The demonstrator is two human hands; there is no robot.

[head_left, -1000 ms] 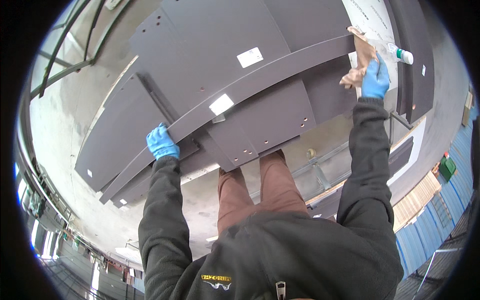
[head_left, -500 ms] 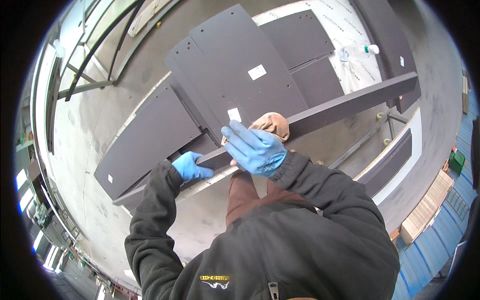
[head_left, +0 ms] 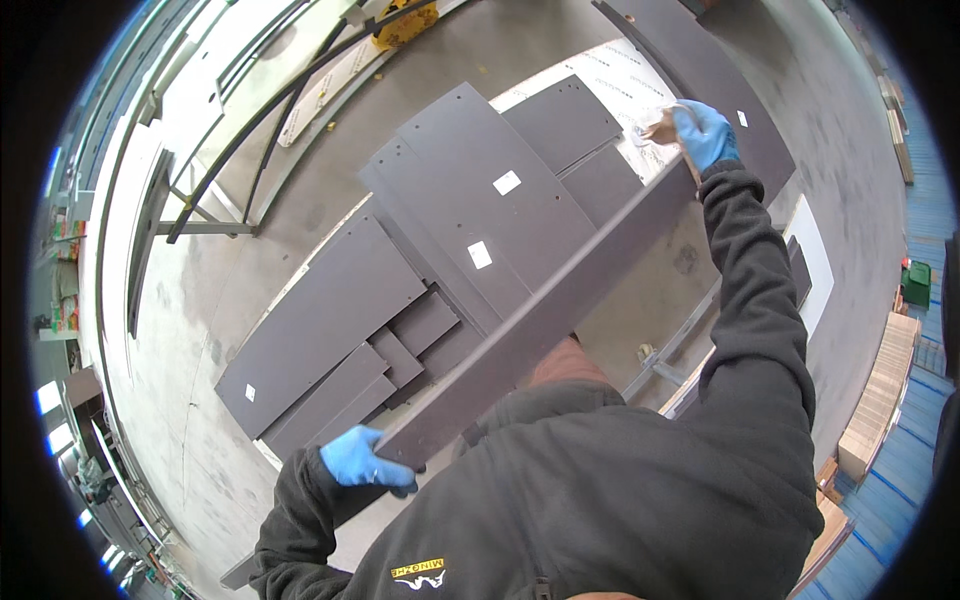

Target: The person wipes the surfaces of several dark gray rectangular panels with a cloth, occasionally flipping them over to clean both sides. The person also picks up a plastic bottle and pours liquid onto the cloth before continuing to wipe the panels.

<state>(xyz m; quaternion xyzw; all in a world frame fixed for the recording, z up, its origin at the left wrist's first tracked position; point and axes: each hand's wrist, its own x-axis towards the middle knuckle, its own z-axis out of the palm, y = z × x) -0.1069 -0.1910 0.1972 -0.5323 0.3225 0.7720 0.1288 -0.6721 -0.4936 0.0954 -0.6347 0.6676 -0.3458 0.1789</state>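
Grip of the left hand (head_left: 366, 460) clasps the long dark board (head_left: 545, 318), slanted between jacket (head_left: 610, 480) and panels (head_left: 450, 165), while the right hand (head_left: 706, 138) holds a cloth (head_left: 657, 128) at its upper end; uneven support could let the board tip and scuff the panels.

Wide fisheye view from the head, facing down, jacket (head_left: 610, 480) near, floor (head_left: 165, 385) farther off

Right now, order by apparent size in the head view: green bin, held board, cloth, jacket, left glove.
1. Jacket
2. Held board
3. Left glove
4. Cloth and green bin: too alike to rank
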